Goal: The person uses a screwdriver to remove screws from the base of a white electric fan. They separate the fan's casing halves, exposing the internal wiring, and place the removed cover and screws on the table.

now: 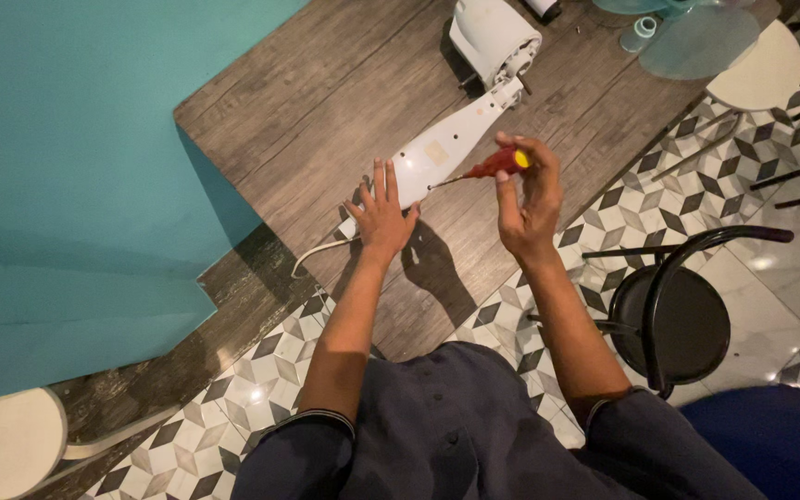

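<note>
A white fan body lies flat on the wooden table, its round motor housing at the far end. My left hand presses flat on the near end of the white stand, fingers spread. My right hand grips a screwdriver with a red and yellow handle, its tip touching the white stand. A white cord trails off the near end toward the table's edge.
Translucent teal fan blades and a small cap lie at the table's far right. A black round-seated chair stands to my right on the patterned tile floor. White stools sit bottom left and top right. A teal wall runs on the left.
</note>
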